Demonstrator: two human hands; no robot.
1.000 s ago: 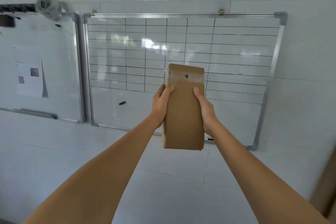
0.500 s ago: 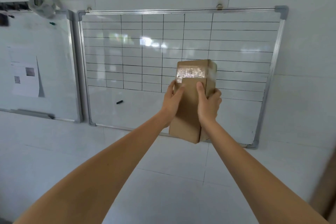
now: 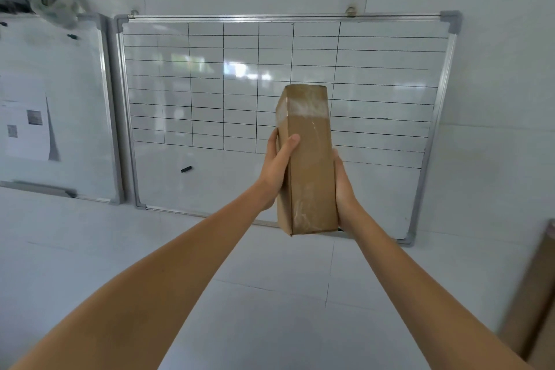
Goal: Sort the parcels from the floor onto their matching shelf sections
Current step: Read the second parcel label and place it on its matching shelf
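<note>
We hold the parcel [image 3: 307,165] up in front of the whiteboard [image 3: 210,99], standing tall. Our left hand [image 3: 277,171] and right hand [image 3: 344,186] squeeze its long sides, fingers [image 3: 291,141] clamped on cardboard. It looks stiff and light; the tape may be slippery.

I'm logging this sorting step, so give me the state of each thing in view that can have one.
Brown cardboard parcel: upright, taped shut, held in the air.
Left hand: gripping the parcel's left side.
Right hand: gripping its right side.
Gridded whiteboard: hung on the wall, cells blank.
Plain whiteboard: hung, paper sheet attached.
</note>
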